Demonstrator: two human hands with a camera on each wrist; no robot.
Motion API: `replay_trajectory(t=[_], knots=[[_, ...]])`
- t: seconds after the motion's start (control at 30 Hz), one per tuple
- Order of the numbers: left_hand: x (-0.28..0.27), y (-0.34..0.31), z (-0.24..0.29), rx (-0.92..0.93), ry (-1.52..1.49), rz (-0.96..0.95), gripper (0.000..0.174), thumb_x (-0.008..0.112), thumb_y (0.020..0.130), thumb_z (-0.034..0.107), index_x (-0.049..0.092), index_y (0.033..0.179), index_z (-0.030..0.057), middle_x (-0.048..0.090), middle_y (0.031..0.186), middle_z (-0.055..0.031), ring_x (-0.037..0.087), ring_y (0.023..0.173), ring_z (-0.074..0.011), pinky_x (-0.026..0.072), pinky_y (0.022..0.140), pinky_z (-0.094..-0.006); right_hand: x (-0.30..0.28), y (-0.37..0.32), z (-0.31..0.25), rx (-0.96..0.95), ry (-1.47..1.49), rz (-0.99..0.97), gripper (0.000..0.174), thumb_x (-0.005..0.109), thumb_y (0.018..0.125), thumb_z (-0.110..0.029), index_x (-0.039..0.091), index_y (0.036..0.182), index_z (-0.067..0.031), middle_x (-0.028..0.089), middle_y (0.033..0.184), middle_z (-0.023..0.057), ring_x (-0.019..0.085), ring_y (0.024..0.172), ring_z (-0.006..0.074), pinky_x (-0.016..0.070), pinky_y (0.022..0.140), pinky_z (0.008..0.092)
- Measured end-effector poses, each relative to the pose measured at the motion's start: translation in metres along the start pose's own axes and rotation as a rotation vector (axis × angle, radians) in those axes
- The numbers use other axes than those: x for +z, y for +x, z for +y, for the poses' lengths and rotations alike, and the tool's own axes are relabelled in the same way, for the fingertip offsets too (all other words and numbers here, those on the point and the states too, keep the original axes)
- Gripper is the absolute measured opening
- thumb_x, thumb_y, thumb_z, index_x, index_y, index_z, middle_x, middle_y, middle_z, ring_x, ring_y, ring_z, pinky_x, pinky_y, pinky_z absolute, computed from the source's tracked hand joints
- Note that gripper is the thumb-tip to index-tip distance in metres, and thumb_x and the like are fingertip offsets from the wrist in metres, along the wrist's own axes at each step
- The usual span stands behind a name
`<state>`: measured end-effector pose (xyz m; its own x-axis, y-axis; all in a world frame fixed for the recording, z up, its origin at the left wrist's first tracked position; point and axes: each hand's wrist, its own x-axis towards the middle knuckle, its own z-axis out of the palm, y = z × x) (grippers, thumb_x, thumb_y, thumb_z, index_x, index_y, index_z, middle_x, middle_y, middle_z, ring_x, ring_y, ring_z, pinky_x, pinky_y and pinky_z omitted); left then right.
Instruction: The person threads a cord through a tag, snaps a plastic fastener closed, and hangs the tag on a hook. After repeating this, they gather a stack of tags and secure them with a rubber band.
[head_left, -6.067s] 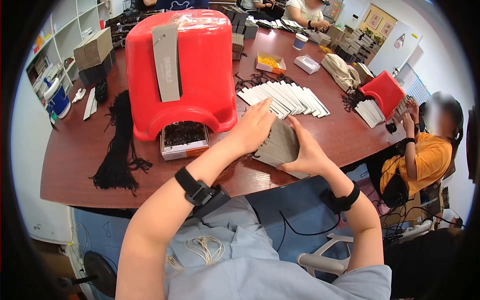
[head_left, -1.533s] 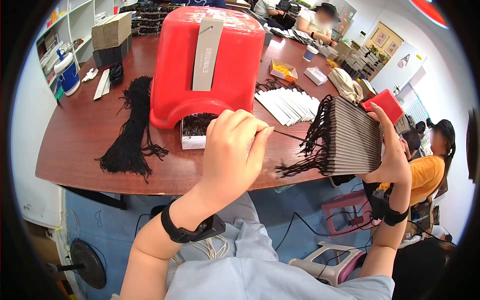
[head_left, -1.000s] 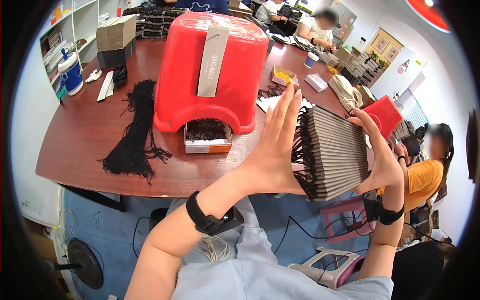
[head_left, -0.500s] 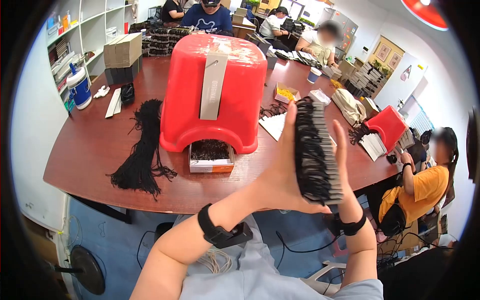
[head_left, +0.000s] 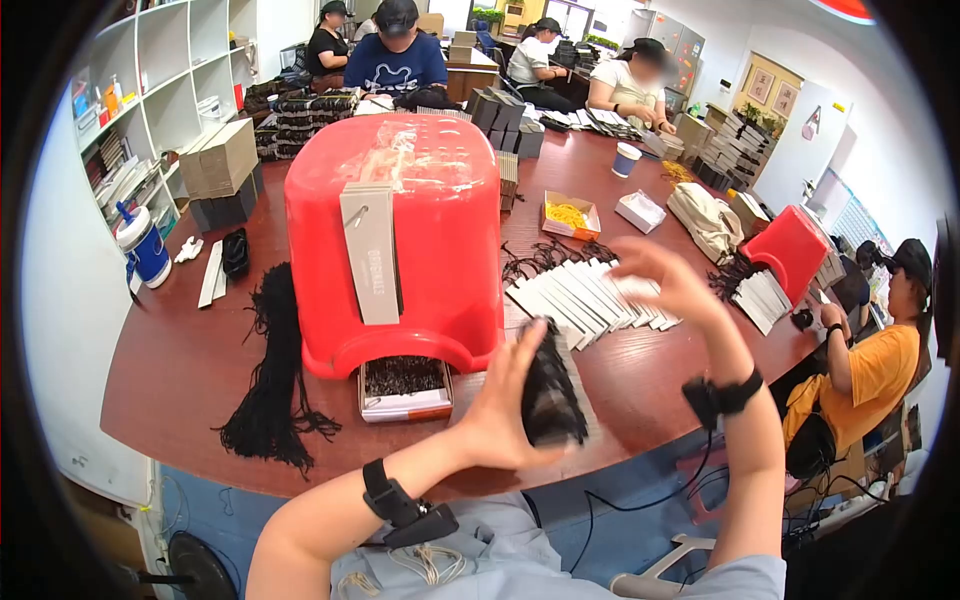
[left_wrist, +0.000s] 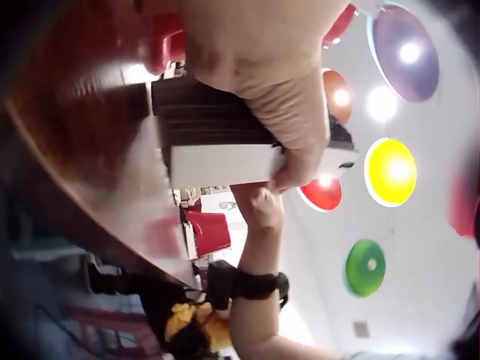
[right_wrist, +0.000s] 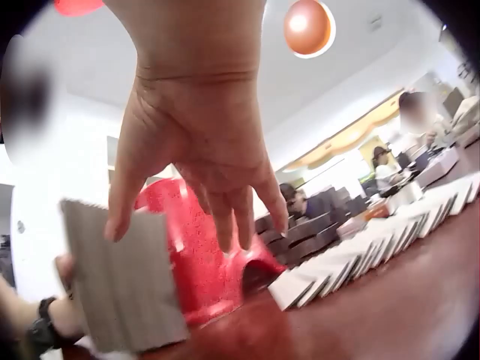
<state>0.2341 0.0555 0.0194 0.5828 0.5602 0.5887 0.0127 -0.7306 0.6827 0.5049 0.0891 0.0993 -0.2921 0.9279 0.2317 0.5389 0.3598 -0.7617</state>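
My left hand [head_left: 498, 415] grips a thick stack of grey hang tags [left_wrist: 217, 163], thumb and fingers wrapped about it. Black cords [head_left: 553, 390] bunch along the side of the stack facing up in the head view. The stack is tilted, low over the front of the table. In the right wrist view the tag edges [right_wrist: 124, 281] form a grey ribbed block. My right hand [head_left: 670, 280] is apart from the stack, fingers spread and loosely bent, holding nothing. In the head view it overlaps a fan of pale tags [head_left: 580, 305] on the table.
An upturned red stool [head_left: 400, 270] with an "ORIGINALS" tag [head_left: 368, 255] stands over a box [head_left: 405, 408] of black strands. A black cord bundle [head_left: 278, 390] lies left of it. Behind are a box of yellow pieces [head_left: 570, 215] and a cup [head_left: 627, 160]. Several people sit around.
Earlier the left hand pinched a cord while the right held the stack. Both hands then held it; now the right has let go and the left has brought it lower and leftward.
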Motion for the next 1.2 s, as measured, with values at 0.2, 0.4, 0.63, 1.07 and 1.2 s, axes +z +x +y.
replay_trajectory(t=[0.2, 0.4, 0.63, 1.07, 1.2], knots=[[0.004, -0.003, 0.003, 0.028, -0.056, -0.064, 0.111, 0.079, 0.045, 0.028, 0.013, 0.131, 0.005, 0.024, 0.119, -0.0246, 0.031, 0.107, -0.0424, 0.0291, 0.091, -0.046, -0.058, 0.119, 0.086, 0.143, -0.603, 0.315, 0.02, 0.062, 0.069, -0.01, 0.062, 0.088, -0.0027, 0.063, 0.077, 0.0116, 0.061, 0.07, 0.0185, 0.0474, 0.064, 0.0284], [0.008, -0.002, -0.006, 0.054, -0.177, -0.026, 0.103, 0.078, 0.048, 0.033, 0.019, 0.129, 0.0073, 0.027, 0.119, -0.0232, 0.032, 0.108, -0.0401, 0.0292, 0.091, -0.0452, -0.018, 0.182, 0.15, 0.235, -0.738, 0.184, 0.013, 0.063, 0.066, -0.017, 0.067, 0.076, -0.0108, 0.063, 0.076, 0.0095, 0.06, 0.075, 0.025, 0.0474, 0.07, 0.0348], [0.009, -0.002, -0.007, 0.017, -0.204, -0.054, 0.098, 0.076, 0.051, 0.034, 0.022, 0.13, 0.0117, 0.026, 0.118, -0.0233, 0.032, 0.107, -0.0408, 0.0278, 0.092, -0.0455, 0.0, 0.197, 0.169, 0.491, -0.861, 0.169, 0.017, 0.067, 0.062, -0.024, 0.069, 0.076, -0.0152, 0.063, 0.082, 0.009, 0.059, 0.082, 0.0257, 0.0472, 0.073, 0.0371], [0.011, -0.004, -0.01, 0.116, -0.184, -0.033, 0.118, 0.078, 0.047, 0.031, 0.002, 0.133, 0.0053, 0.023, 0.122, -0.026, 0.031, 0.108, -0.0422, 0.0282, 0.092, -0.0453, -0.006, 0.103, 0.034, 0.201, 0.05, 0.177, 0.017, 0.06, 0.075, -0.012, 0.06, 0.082, 0.0036, 0.062, 0.077, 0.006, 0.055, 0.065, 0.008, 0.0439, 0.061, 0.0215], [0.008, -0.004, -0.011, 0.073, -0.153, -0.119, 0.124, 0.078, 0.046, 0.03, -0.008, 0.131, 0.0004, 0.022, 0.122, -0.0266, 0.028, 0.111, -0.0419, 0.0261, 0.095, -0.0435, 0.037, 0.038, -0.054, 0.216, 0.289, -0.167, 0.01, 0.055, 0.081, -0.007, 0.056, 0.082, 0.0027, 0.062, 0.082, 0.0066, 0.056, 0.077, 0.0083, 0.0439, 0.071, 0.0201]])
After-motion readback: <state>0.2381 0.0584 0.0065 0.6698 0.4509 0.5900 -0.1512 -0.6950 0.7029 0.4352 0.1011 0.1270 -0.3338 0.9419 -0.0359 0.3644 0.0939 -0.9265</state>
